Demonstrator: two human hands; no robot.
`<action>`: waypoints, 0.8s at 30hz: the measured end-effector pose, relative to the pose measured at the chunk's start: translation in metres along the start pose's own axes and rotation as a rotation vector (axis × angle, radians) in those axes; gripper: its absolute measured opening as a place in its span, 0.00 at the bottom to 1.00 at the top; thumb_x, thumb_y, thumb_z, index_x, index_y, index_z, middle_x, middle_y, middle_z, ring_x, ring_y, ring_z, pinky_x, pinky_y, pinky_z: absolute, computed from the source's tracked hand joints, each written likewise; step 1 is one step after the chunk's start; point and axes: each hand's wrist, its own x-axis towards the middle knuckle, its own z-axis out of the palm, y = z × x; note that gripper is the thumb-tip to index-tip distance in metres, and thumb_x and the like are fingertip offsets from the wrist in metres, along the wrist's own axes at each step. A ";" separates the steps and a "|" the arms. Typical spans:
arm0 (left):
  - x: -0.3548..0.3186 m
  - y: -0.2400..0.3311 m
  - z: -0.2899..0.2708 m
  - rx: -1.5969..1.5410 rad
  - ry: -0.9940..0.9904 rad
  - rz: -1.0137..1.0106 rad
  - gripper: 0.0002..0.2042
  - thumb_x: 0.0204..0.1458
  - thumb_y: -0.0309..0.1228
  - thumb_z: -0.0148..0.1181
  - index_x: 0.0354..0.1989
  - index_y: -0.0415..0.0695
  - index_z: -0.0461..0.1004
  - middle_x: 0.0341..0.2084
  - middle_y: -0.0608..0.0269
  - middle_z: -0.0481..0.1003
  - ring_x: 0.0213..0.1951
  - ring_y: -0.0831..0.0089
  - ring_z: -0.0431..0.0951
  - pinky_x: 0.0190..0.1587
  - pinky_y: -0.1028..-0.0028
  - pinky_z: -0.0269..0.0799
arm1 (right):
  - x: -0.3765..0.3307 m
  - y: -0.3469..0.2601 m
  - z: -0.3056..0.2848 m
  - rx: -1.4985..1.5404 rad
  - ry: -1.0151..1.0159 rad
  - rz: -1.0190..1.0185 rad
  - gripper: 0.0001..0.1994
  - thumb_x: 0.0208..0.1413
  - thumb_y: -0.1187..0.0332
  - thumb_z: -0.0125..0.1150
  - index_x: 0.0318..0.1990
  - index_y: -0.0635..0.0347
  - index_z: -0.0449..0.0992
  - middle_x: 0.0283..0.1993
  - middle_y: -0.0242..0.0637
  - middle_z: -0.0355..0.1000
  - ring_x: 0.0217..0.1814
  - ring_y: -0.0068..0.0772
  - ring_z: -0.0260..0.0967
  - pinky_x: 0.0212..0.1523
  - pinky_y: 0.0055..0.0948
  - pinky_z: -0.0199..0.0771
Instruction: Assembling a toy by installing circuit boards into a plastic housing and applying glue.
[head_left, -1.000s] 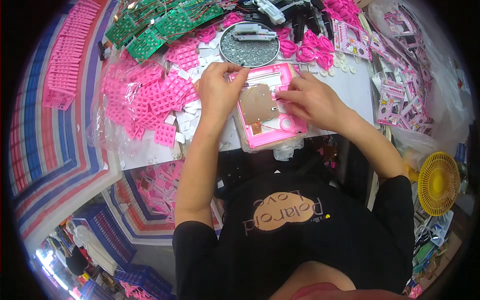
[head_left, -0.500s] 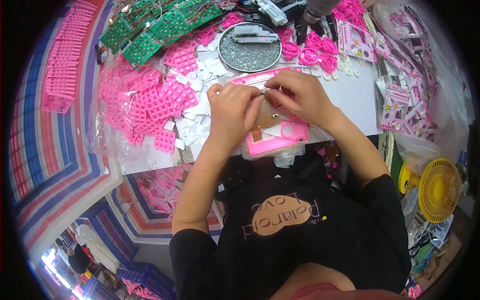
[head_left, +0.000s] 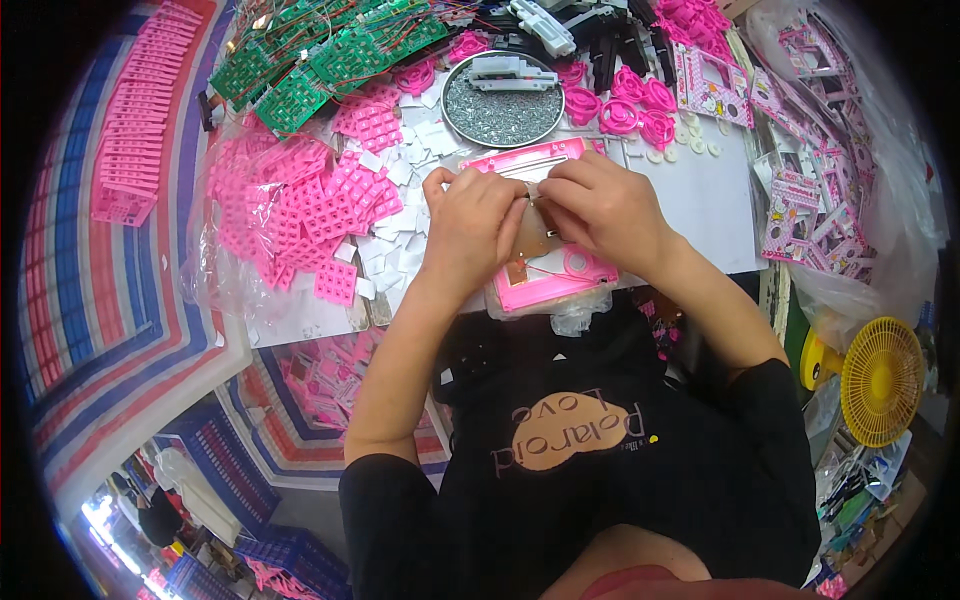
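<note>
A pink plastic case lies before me at the table's front edge, a clear bag under it. Over its middle is a brown circuit board, with a thin wire near its lower end. My left hand and my right hand meet above the board's far end, fingertips nearly touching. Both are closed in a pinch. Between them shows a small pale and dark bit, too small to name. The fingers hide much of the case's middle.
Beyond the case stands a round tray of small screws with a grey plastic part on it. Pink keypads, white squares and green circuit boards pile up leftward. Pink rings and printed cards lie rightward. A yellow fan stands right.
The view has shifted slightly. My right fingers have curled in closer over the board; my left hand keeps its pinch at nearly the same spot.
</note>
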 end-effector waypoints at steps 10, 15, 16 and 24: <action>0.003 -0.006 -0.007 -0.145 -0.087 -0.059 0.06 0.53 0.28 0.61 0.38 0.44 0.76 0.30 0.63 0.74 0.37 0.65 0.73 0.46 0.64 0.55 | 0.000 0.008 0.008 0.131 0.039 0.015 0.10 0.49 0.70 0.65 0.41 0.55 0.80 0.38 0.34 0.76 0.40 0.39 0.74 0.35 0.35 0.74; 0.000 -0.002 -0.007 -0.151 0.041 -0.104 0.07 0.49 0.30 0.65 0.36 0.47 0.76 0.29 0.67 0.77 0.35 0.68 0.74 0.47 0.62 0.55 | 0.006 0.004 0.013 0.292 0.039 0.177 0.09 0.52 0.71 0.65 0.41 0.58 0.79 0.36 0.38 0.76 0.38 0.41 0.75 0.37 0.36 0.73; -0.002 -0.004 -0.005 -0.118 0.092 -0.092 0.07 0.49 0.30 0.66 0.36 0.47 0.76 0.28 0.68 0.77 0.34 0.68 0.74 0.46 0.63 0.55 | 0.006 0.001 0.014 0.319 0.034 0.206 0.09 0.52 0.71 0.64 0.41 0.59 0.79 0.36 0.39 0.77 0.38 0.42 0.75 0.37 0.36 0.74; -0.004 -0.001 -0.006 0.014 0.151 0.016 0.03 0.50 0.27 0.66 0.32 0.46 0.79 0.27 0.66 0.78 0.31 0.69 0.75 0.44 0.65 0.57 | 0.004 -0.011 0.007 0.314 0.063 0.124 0.10 0.50 0.73 0.64 0.42 0.60 0.79 0.36 0.41 0.76 0.37 0.44 0.74 0.38 0.37 0.73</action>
